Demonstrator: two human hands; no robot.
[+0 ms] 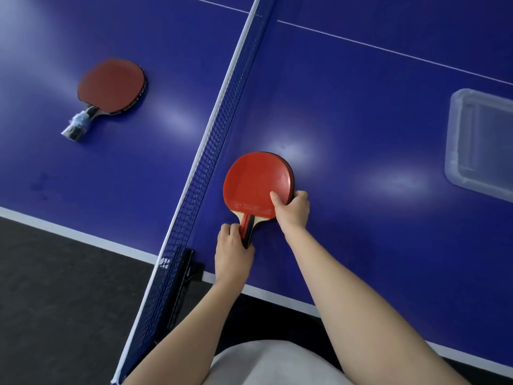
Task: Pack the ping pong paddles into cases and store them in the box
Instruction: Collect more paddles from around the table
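A red paddle (254,180) lies on the blue table just right of the net, handle toward me. My left hand (233,252) grips its handle. My right hand (291,208) pinches the lower right edge of its blade, thumb on the red rubber. A second paddle (111,84), darker red with a taped handle, lies flat on the table left of the net, untouched. A clear plastic box (480,143) stands at the right edge of view. No case is in view.
The net (222,112) runs diagonally across the table (361,112), between the two paddles. Its black clamp (183,276) grips the near table edge. Dark floor (55,287) lies below the near left edge.
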